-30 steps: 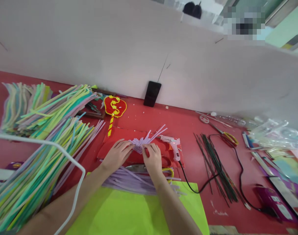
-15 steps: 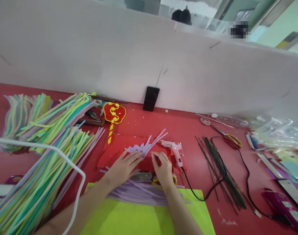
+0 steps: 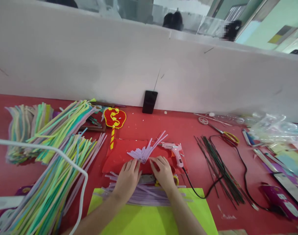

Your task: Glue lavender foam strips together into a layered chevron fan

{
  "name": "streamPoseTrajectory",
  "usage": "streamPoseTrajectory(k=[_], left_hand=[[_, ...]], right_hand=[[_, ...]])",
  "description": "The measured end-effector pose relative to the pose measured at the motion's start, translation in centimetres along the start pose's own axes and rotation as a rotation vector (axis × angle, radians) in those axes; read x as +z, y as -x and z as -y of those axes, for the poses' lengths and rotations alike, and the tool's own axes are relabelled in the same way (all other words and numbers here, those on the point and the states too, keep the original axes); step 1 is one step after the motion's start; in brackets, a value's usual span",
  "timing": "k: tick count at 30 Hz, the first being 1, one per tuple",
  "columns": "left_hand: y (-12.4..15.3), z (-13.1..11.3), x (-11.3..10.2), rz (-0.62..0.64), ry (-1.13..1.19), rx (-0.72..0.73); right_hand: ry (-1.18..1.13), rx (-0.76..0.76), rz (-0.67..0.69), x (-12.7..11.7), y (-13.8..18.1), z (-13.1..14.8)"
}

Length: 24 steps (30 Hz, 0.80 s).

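Observation:
A fan of lilac pipe cleaners (image 3: pixel 144 152), bent into nested V shapes, lies on a red pad (image 3: pixel 117 160). My left hand (image 3: pixel 129 176) is at its lower left, fingers bent and close together, the tips touching the bottom of the V. To the lower right is my right hand (image 3: pixel 163 171), thumb and index finger drawn together near the point of the V; whatever is between them is too small to make out. Just right of the fan lies a pink hot glue gun (image 3: pixel 174 151). Loose lilac pipe cleaners (image 3: pixel 149 197) are spread under my wrists, and yellow-handled scissors are partly covered.
Bundles of coloured pipe cleaners (image 3: pixel 58 176) fill the left, crossed by a white cable (image 3: pixel 65 156). A red-and-yellow pipe cleaner piece (image 3: pixel 114 118) and a phone (image 3: pixel 149 101) stand behind. Dark stems (image 3: pixel 220 169), scissors (image 3: pixel 229 137) and a black cord lie right. A lime sheet (image 3: pixel 149 220) is in front.
My left hand has drawn back toward me and down, uncovering more of the lilac fan. My right hand has shifted slightly toward me. The camera view has tilted a little.

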<state>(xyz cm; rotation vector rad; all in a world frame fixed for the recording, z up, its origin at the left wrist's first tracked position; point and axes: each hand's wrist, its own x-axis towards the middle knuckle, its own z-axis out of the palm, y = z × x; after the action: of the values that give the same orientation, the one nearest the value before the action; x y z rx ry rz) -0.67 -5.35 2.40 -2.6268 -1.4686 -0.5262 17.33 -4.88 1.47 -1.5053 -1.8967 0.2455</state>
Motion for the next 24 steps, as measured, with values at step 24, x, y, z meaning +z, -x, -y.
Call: streamPoseTrajectory(k=[24], left_hand=[[1.7, 0.6, 0.9, -0.087, 0.258, -0.196]], right_hand=[[0.018, -0.005, 0.070, 0.9, -0.1, -0.1]])
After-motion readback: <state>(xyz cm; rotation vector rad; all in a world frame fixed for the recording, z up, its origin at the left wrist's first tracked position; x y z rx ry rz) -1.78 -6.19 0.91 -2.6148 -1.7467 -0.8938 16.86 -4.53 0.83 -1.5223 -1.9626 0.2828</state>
